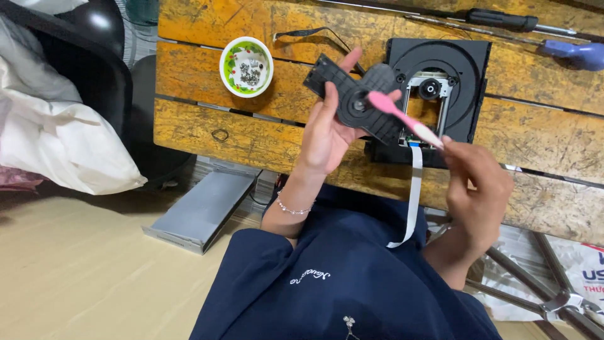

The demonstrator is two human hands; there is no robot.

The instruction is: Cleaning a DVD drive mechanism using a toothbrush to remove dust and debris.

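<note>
While the person is sitting in a dark blue top close to the camera, both hands are lifted up in front of a worn wooden counter. The left hand is wearing a thin bead bracelet on its wrist, and it is closing its fingers around a flat black plastic part with a round hub in the middle. That black part is being held up in the air, tilted, just above the counter's near edge. The right hand is pinching the white handle end of a pink toothbrush. The pink brush head is touching the round hub of the black part.

Just behind the hands, a black disc drive is lying open on the counter, with a round well and small metal pieces showing inside. A white flat ribbon cable is hanging down from the drive, over the counter's edge, toward the person's lap.

To the left on the counter, well apart from the drive, a small round bowl with a green and white rim is holding tiny screws. A thin black wire is lying near it.

At the far edge of the counter, a black-handled screwdriver and a blue-handled screwdriver are lying side by side.

Down on the floor to the left, a grey metal cover is lying flat, and a white bag is sitting beside it.
</note>
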